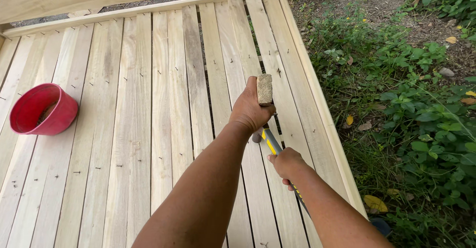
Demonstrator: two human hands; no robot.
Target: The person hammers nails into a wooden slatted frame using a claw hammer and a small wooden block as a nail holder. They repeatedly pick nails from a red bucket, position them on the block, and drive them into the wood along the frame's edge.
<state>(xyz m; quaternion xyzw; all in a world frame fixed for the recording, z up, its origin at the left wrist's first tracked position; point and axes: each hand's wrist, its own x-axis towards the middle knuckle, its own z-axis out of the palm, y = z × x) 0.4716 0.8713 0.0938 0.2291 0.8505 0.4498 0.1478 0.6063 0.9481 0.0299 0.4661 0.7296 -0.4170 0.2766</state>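
Far left: red bucket [43, 110] tipped on its side on the slatted wooden platform [129, 129], mouth up and left; something brownish inside, too dim to identify. Across the slats: scattered nails, many driven partway or flush, in rough rows; judging from that, much of the nailing done on the left and middle boards, gaps between the right-hand slats open. Centre right: left hand [250, 110] reaching forward, grip closed around a small rectangular wooden block [265, 89], held upright over a gap between two slats. Just below and right: right hand [286, 162] with grip wrapped tight on the yellow-and-black handle of a hammer [270, 143], head just under the left wrist. Far right: platform edge rail [322, 109], then green weeds [416, 104] and bare soil.
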